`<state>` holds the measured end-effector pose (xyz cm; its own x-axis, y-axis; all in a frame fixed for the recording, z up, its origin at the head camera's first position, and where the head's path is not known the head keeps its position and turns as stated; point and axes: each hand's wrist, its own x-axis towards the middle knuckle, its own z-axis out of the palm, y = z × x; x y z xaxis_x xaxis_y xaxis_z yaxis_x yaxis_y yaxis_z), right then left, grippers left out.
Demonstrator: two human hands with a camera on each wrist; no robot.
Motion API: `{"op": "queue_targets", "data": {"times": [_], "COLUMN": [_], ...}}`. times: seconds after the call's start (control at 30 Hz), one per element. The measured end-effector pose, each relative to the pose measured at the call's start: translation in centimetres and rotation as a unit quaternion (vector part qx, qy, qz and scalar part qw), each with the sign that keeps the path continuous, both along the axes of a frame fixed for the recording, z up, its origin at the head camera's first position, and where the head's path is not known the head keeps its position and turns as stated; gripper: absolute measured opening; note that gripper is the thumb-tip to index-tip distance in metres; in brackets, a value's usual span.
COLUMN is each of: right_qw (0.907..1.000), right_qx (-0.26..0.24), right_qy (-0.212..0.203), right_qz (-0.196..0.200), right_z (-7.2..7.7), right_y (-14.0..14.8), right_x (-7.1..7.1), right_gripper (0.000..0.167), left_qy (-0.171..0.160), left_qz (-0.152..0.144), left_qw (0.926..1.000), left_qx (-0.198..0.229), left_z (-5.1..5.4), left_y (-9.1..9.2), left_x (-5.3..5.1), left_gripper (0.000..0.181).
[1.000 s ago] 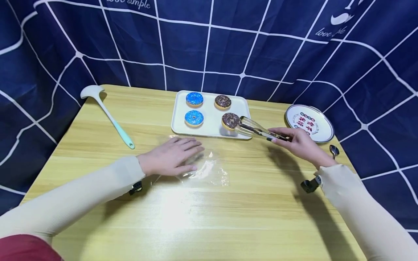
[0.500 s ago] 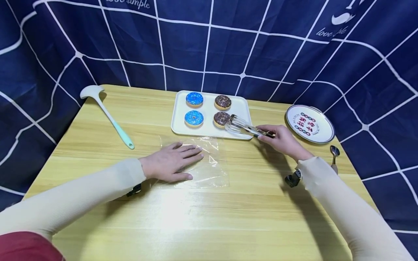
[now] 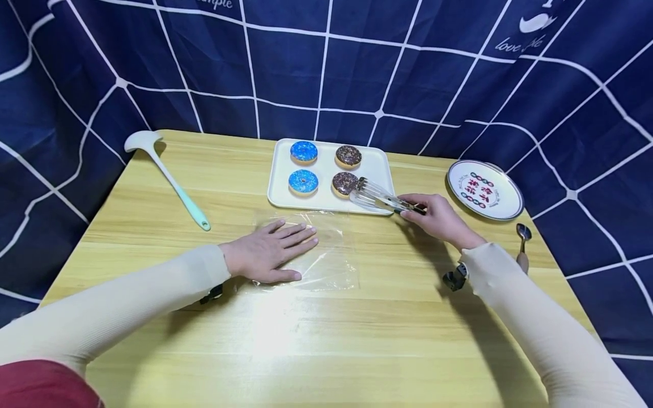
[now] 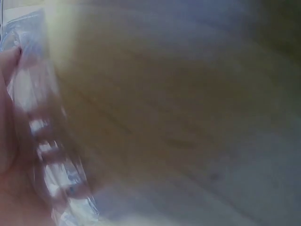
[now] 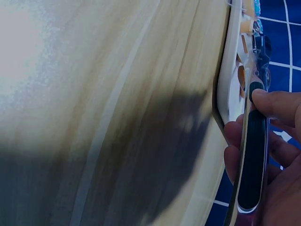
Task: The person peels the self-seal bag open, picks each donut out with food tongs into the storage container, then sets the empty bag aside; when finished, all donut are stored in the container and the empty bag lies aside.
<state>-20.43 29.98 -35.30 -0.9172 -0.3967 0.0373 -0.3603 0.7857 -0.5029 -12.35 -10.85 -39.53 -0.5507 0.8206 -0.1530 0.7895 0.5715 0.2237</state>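
My right hand (image 3: 433, 215) holds serving tongs (image 3: 380, 198) with dark grip pads, thumb on one side and fingers on the other in the right wrist view. The tongs' ends meet the right edge of the front chocolate doughnut (image 3: 344, 184) on the white tray (image 3: 326, 203); whether they pinch it I cannot tell. Behind it sits another chocolate doughnut (image 3: 348, 156). Two blue doughnuts (image 3: 303, 182) stand on the tray's left half. My left hand (image 3: 270, 251) rests flat, fingers spread, on a clear plastic bag (image 3: 326, 255) in front of the tray.
A white ladle (image 3: 170, 175) with a mint handle lies at the left. To the right are a printed plate (image 3: 484, 190) and a small spoon (image 3: 523, 238), partly hidden by the right sleeve. A dark blue checked curtain (image 3: 285, 68) surrounds the table.
The tongs and right hand moved left, and the front chocolate doughnut shifted left towards the tray's middle. Over the last half second they barely moved. My left hand flattened on the bag.
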Motion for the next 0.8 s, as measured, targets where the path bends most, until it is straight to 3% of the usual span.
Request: {"op": "queue_targets", "data": {"times": [0.33, 0.6, 0.8], "right_qw": [0.9998, 0.9998, 0.9996], "right_qx": [0.004, 0.017, -0.014], "right_qy": [-0.02, -0.011, -0.012], "right_qz": [-0.002, -0.003, -0.02], "right_z": [-0.5, -0.1, 0.4], "right_y": [-0.2, 0.0, 1.1], "right_x": [-0.1, -0.1, 0.5], "right_gripper": [0.04, 0.04, 0.043], "left_qy": [-0.012, 0.003, -0.002], "left_qz": [0.007, 0.009, 0.014], "left_qw": [0.9999, 1.0, 0.9998], "left_qx": [-0.005, 0.003, 0.015], "left_z": [0.1, 0.1, -0.1], "left_y": [-0.1, 0.0, 0.1], "left_x": [0.2, 0.0, 0.0], "left_gripper": [0.079, 0.078, 0.079]}}
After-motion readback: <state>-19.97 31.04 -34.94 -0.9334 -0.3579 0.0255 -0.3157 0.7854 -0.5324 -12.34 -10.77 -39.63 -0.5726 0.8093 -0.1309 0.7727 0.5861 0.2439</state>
